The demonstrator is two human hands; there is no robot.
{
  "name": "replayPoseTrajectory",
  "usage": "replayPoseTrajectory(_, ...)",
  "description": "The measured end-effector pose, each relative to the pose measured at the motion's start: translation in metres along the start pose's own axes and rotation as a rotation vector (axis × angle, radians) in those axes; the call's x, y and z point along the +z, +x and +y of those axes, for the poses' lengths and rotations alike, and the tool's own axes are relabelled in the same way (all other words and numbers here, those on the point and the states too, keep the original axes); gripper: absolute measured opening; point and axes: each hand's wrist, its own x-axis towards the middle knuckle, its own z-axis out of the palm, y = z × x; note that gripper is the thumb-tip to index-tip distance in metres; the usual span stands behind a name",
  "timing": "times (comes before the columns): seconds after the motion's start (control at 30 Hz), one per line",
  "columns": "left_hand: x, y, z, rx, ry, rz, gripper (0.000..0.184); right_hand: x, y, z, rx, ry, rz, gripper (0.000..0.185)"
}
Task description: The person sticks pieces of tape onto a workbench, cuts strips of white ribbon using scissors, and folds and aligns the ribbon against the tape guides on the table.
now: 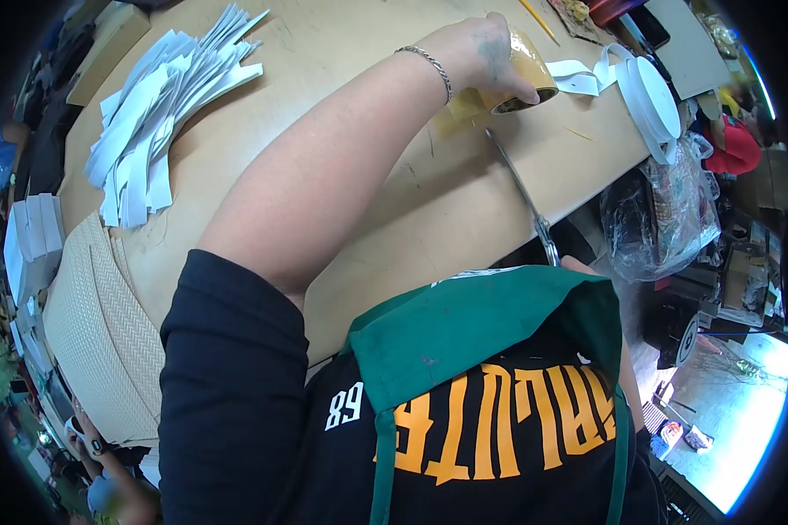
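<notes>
My left hand (490, 57) reaches across the table with its fingers closed around a roll of clear yellowish-brown packing tape (531, 66). A loose end of the tape (462, 114) extends from the roll over the tabletop. Near the table's front edge, my right hand (580, 264) is mostly covered by the green apron (473, 315). It is at the handle end of a pair of metal scissors (521, 188), whose tip points at the tape's loose end. The fingers on the scissor handles are largely hidden.
White strips (171, 114) lie heaped on the wooden table (385, 206). Woven beige sheets (101, 324) are at left. A roll of white band (648, 105) and a yellow pencil (539, 21) are at right. Beyond the edge hangs a plastic bag (661, 214). Another person (123, 494) is lower left.
</notes>
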Motion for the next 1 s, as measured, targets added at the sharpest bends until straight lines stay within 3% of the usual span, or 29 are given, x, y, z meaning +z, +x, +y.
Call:
replayPoseTrajectory(0.07,0.001,0.001,-0.001,0.009,0.013,0.0,0.09,-0.003,-0.001,-0.018,0.142,0.01,0.018,0.013)
replayPoseTrajectory(0.13,0.001,-0.002,-0.001,0.04,0.021,0.023,0.089,-0.002,0.002,-0.019,0.152,0.021,0.027,0.013)
replayPoseTrajectory(0.23,-0.011,-0.016,-0.003,0.152,-0.205,0.12,0.055,-0.006,-0.001,-0.019,0.177,0.03,0.035,0.014)
replayPoseTrajectory(0.33,-0.029,-0.023,-0.001,0.116,-0.196,-0.076,0.059,-0.008,-0.002,-0.014,0.188,-0.012,0.046,0.017)
replayPoseTrajectory(0.43,-0.016,-0.029,-0.004,0.136,-0.18,0.124,0.065,-0.007,-0.003,-0.02,0.168,-0.033,0.092,0.018)
replayPoseTrajectory(0.73,0.005,-0.032,-0.025,-0.009,-0.201,0.198,0.07,-0.003,-0.003,-0.014,0.154,-0.094,0.133,0.02)
replayPoseTrajectory(0.83,0.022,-0.044,-0.037,0.084,-0.211,0.264,0.087,-0.002,-0.002,-0.018,0.19,-0.074,0.112,0.02)
replayPoseTrajectory(0.93,0.022,-0.062,-0.036,-0.023,-0.319,0.222,0.088,0.005,0.0,-0.012,0.222,-0.047,0.12,0.02)
replayPoseTrajectory(1.0,0.038,-0.063,-0.045,0.078,-0.34,0.391,0.083,0.008,0.001,-0.006,0.237,-0.01,0.143,0.022)
